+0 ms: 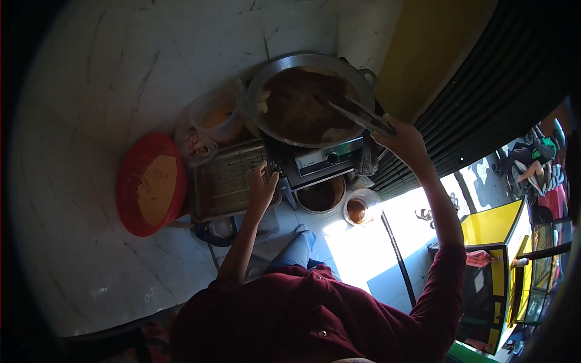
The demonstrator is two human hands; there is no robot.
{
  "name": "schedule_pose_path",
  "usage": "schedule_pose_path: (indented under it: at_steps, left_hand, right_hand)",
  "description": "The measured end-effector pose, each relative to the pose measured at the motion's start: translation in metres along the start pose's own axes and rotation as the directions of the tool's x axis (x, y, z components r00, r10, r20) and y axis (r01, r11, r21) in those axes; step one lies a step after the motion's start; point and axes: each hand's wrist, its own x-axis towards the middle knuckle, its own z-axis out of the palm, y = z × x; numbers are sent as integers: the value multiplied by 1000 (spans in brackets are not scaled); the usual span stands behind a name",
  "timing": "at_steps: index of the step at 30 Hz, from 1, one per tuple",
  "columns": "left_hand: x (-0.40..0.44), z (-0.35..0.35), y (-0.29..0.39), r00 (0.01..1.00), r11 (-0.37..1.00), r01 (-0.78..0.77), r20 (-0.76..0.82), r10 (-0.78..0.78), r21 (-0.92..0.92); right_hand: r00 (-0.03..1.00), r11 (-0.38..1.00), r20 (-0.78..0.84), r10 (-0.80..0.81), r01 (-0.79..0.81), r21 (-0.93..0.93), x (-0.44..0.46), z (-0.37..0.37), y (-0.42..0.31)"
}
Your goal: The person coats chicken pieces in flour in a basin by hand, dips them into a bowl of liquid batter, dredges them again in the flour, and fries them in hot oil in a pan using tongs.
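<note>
A wide metal pan of dark liquid sits on a stove, with pale pieces at its left and lower edges. Metal tongs reach into the pan from the right, and my right hand is closed round their handle. My left hand is at the right edge of a metal tray, its fingers bent near the stove's corner; whether they grip anything is unclear. Left of the tray stands a red bowl of light orange powder or batter.
A clear container and a plastic bag lie between bowl and pan. Below the stove are a dark pot and a white bucket. A ribbed shutter runs along the right, with a yellow stall beyond.
</note>
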Motion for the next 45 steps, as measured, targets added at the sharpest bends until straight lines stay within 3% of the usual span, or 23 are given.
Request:
schedule_pose_path:
  at_steps: [2, 3, 6, 7, 8, 10, 13, 16, 21, 29, 31, 45]
  left_hand:
    - [15, -1, -12, 999, 968, -18, 40, 9, 250]
    - [19, 0, -4, 998, 978, 51, 35, -59, 201]
    - [28, 2, -7, 994, 978, 32, 99, -53, 204]
    - [30, 5, -19, 991, 986, 31, 124, -52, 162]
    - [31, 9, -30, 991, 987, 38, 121, -58, 159]
    - [29, 14, -36, 975, 997, 67, 210, -72, 32]
    - [21, 16, -33, 973, 994, 98, 206, -107, 53]
    - [20, 9, -19, 959, 986, 150, 232, -165, 78]
    - [15, 5, -9, 944, 970, 243, 230, -235, -6]
    - [10, 12, -17, 947, 961, 265, 208, -243, -82]
    - [11, 14, -13, 944, 958, 281, 197, -264, -63]
    - [23, 18, -4, 959, 959, 272, 53, -277, 78]
  right_hand:
    - [985, 963, 92, -148, 165, -214, 33, -2, 12]
    - [972, 936, 133, -196, 226, -268, 50, -3, 15]
    - [942, 884, 294, -160, 269, -383, 91, -6, 12]
    - [933, 858, 232, -274, 346, -380, 104, 2, 22]
    - [931, 855, 239, -276, 351, -381, 119, 5, 30]
    - [897, 843, 404, -179, 352, -407, 138, 9, 28]
    - [868, 815, 484, -108, 356, -457, 155, 26, 23]
    - [867, 789, 453, -208, 422, -446, 162, 50, 28]
    - [862, 805, 464, -202, 416, -423, 179, 79, 29]
    - [851, 789, 400, -340, 490, -370, 188, 95, 30]
    - [860, 847, 382, -339, 456, -275, 191, 94, 32]
    - [897, 948, 399, -189, 274, -166, 178, 37, 67]
